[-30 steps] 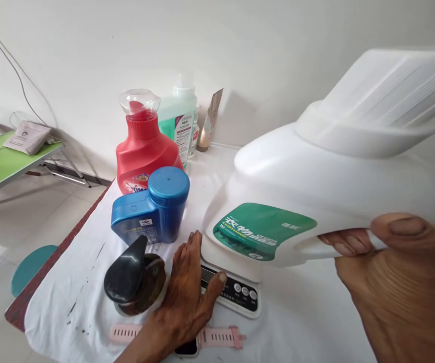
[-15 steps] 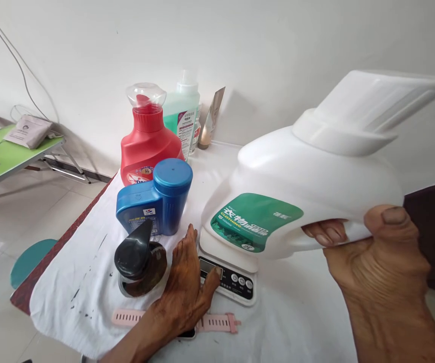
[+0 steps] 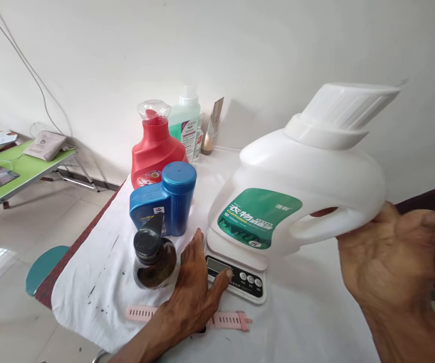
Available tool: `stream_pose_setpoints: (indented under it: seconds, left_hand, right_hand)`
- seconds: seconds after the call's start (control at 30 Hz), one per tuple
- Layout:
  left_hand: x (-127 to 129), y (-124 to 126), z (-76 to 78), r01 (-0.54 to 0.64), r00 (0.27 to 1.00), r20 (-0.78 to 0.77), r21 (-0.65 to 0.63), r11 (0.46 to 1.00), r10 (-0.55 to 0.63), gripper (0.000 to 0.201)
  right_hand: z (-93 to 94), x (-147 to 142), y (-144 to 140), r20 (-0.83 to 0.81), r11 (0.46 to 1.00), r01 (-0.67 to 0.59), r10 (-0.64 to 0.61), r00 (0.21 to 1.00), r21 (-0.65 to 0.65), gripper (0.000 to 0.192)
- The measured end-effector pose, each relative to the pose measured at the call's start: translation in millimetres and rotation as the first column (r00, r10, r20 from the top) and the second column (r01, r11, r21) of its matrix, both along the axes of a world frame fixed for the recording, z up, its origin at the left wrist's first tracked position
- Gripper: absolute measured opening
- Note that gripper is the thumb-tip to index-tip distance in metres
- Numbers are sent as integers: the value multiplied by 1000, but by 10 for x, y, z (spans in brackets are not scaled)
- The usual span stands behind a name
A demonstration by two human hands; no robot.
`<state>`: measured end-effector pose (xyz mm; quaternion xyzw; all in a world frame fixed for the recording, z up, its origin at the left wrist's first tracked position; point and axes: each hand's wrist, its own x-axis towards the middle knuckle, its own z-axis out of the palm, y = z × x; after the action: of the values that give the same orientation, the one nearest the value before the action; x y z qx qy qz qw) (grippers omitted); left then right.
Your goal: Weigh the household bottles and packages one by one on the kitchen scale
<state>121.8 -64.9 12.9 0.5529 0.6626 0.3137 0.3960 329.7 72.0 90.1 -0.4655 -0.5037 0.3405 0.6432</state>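
Observation:
A big white laundry detergent bottle (image 3: pixel 326 176) with a green label leans over a small digital kitchen scale (image 3: pixel 236 277), its lower left part on the scale's platform. My right hand (image 3: pixel 394 257) is open at the bottle's right end, outside the handle, palm showing; its fingertips are hidden behind the bottle. My left hand (image 3: pixel 192 282) lies open with fingers outstretched, its thumb by the scale's display. Left of that hand stands a dark-filled pump bottle (image 3: pixel 154 262). Under my left wrist is a watch with a pink strap (image 3: pixel 228 320), its face mostly covered.
A blue bottle (image 3: pixel 179 199), a red bottle (image 3: pixel 157 151), a green-liquid bottle (image 3: pixel 187 118) and a tube (image 3: pixel 213 126) stand towards the wall. White cloth (image 3: pixel 100 282) covers the table. A teal stool (image 3: pixel 45 267) and a green table (image 3: pixel 43 159) are at left.
My right hand has slipped out of the bottle's handle and opened. The bottle has settled lower and less tilted. My left hand stays by the scale; the view has shifted slightly.

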Motion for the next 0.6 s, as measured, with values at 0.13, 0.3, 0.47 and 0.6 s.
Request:
stream_pose_setpoints:
  seconds: [0.13, 0.3, 0.47, 0.6]
  left_hand:
    - [58, -231, 62, 30, 999, -35, 93, 995, -27, 90]
    - [135, -713, -82, -4, 980, -175, 451, 892, 93, 63]
    - [-133, -766, -87, -365, 615, -128, 829, 424, 778, 108]
    - [-513, -625, 8, -380, 577, -220, 780, 497, 787, 118]
  right_hand:
    - [-177, 145, -95, -119, 990, 112, -122, 985, -87, 69]
    - [-370, 252, -202, -55, 968, 215, -224, 973, -133, 61]
    - [-596, 197, -250, -89, 951, 274, -288, 953, -143, 63]
    - [-775, 168, -281, -94, 957, 264, -276, 956, -122, 54]
